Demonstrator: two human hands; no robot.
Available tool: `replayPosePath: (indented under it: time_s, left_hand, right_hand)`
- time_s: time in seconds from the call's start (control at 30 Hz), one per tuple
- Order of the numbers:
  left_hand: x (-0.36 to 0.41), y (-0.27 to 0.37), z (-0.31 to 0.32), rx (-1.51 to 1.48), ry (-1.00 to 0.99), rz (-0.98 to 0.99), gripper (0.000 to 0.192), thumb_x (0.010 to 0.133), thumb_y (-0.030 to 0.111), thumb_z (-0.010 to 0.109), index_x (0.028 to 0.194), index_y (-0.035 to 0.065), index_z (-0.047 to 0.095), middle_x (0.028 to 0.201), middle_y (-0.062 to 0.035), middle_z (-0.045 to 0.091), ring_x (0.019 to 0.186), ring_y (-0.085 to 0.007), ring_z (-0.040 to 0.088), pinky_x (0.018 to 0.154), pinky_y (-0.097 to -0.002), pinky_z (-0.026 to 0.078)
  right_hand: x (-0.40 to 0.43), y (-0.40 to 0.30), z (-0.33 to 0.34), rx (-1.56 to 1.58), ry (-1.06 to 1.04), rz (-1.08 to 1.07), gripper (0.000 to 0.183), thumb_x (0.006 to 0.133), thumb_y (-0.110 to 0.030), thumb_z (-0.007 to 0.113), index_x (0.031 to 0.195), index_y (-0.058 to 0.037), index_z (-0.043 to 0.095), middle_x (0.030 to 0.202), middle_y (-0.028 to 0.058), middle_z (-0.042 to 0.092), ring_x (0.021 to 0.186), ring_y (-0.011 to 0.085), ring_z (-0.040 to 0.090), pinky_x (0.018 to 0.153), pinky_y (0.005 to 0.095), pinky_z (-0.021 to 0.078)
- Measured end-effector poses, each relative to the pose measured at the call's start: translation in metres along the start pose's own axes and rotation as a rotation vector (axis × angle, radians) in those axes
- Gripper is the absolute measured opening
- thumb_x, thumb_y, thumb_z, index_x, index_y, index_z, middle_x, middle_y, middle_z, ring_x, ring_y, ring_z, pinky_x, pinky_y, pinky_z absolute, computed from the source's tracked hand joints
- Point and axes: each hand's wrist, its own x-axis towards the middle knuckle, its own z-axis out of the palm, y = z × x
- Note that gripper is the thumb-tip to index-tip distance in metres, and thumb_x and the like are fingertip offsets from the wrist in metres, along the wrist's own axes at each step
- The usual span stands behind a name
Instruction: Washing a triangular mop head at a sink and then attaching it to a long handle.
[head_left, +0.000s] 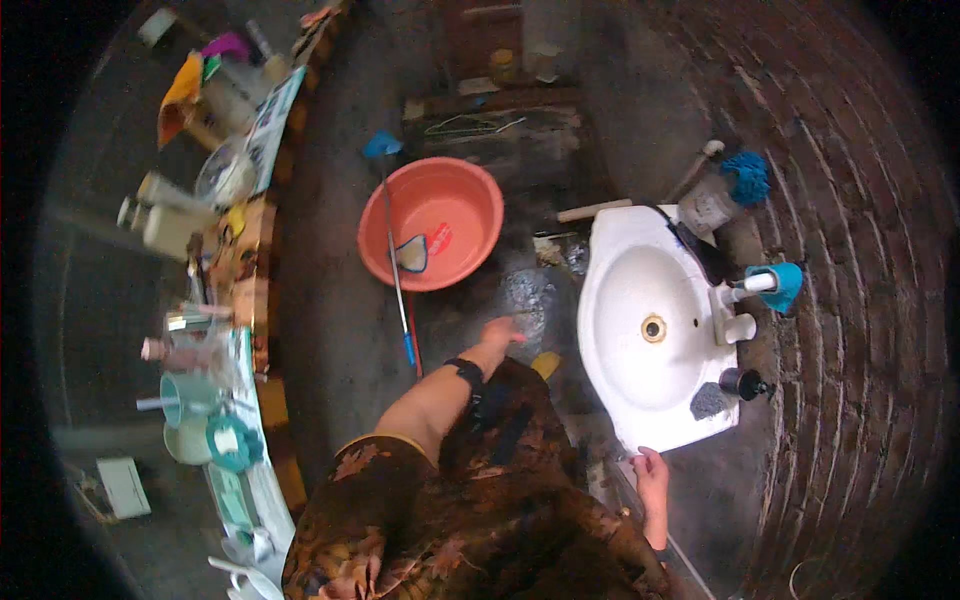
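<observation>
My left hand (500, 331), with a dark band on the wrist, hangs over the wet floor in front of me. Its fingers are blurred, and I cannot make out anything held in them. Lower right, my right hand (651, 471) has its fingertips at the near corner of a white ceramic washbasin (607, 405), with nothing visible in it. The basin holds no visible water around its brass-coloured drain (654, 328). A grey scouring pad or cloth (709, 401) lies on the rim beside a dark pump bottle (742, 384). A blue cloth (784, 286) is by the white tap (731, 319).
An orange-red plastic tub (457, 199) stands ahead on the floor, crossed by a long-handled tool (397, 281). Along the left runs a shelf (266, 480) crowded with cups and bottles. A brick wall (832, 315) rises right. A fluffy blue duster head (746, 178) rests near a container (706, 210).
</observation>
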Motion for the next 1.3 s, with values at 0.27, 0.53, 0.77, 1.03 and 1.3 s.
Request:
replayPosePath:
  time_s: [0.27, 0.53, 0.77, 1.03, 1.3]
  left_hand:
    - [-0.042, -0.056, -0.144, 0.374, 0.496, -0.096, 0.063, 0.080, 0.011, 0.054, 0.134, 0.0063, 0.023, 0.095, -0.0163, 0.061, 0.048, -0.0167, 0.045, 0.046, -0.0312, 0.039]
    - [0.039, -0.082, -0.240, 0.180, 0.581, -0.089, 0.041, 0.077, 0.015, 0.058, 0.116, 0.0075, 0.046, 0.092, -0.0085, 0.056, 0.073, -0.0240, 0.055, 0.058, -0.0354, 0.044]
    - [0.135, -0.053, -0.296, 0.134, 0.580, -0.054, 0.034, 0.070, 0.005, 0.058, 0.103, 0.0004, 0.051, 0.084, -0.0128, 0.059, 0.076, -0.0232, 0.057, 0.061, -0.0340, 0.045]
    - [0.247, 0.045, -0.325, 0.247, 0.683, 0.242, 0.029, 0.079, 0.011, 0.052, 0.104, -0.0024, 0.050, 0.089, -0.0128, 0.059, 0.077, -0.0235, 0.057, 0.066, -0.0334, 0.045]
    - [0.301, 0.126, -0.353, -0.493, 0.391, 0.138, 0.037, 0.088, 0.022, 0.043, 0.117, -0.0010, 0.041, 0.098, -0.0129, 0.056, 0.086, -0.0252, 0.055, 0.075, -0.0356, 0.048]
  right_hand:
    - [0.004, 0.005, 0.042, -0.161, -0.250, -0.016, 0.029, 0.082, -0.018, 0.056, 0.105, -0.0007, 0.055, 0.081, 0.0099, 0.062, 0.073, 0.0155, 0.057, 0.066, 0.0286, 0.0451]
    - [0.052, -0.053, 0.094, -0.334, -0.377, -0.127, 0.028, 0.081, -0.013, 0.056, 0.105, -0.0004, 0.055, 0.082, 0.0136, 0.062, 0.074, 0.0202, 0.059, 0.067, 0.0311, 0.0461]
    - [0.116, -0.107, 0.165, -0.313, -0.452, -0.100, 0.025, 0.083, -0.016, 0.056, 0.101, -0.0006, 0.056, 0.083, 0.0174, 0.061, 0.074, 0.0249, 0.060, 0.067, 0.0323, 0.0460]
    - [0.163, -0.140, 0.215, -0.356, -0.470, 0.045, 0.022, 0.082, -0.011, 0.057, 0.101, 0.0005, 0.056, 0.085, 0.0099, 0.062, 0.078, 0.0162, 0.058, 0.070, 0.0272, 0.0459]
    - [0.244, -0.117, 0.276, -0.469, -0.627, -0.042, 0.027, 0.081, -0.013, 0.054, 0.107, -0.0049, 0.054, 0.096, 0.0158, 0.061, 0.088, 0.0253, 0.060, 0.074, 0.0341, 0.0467]
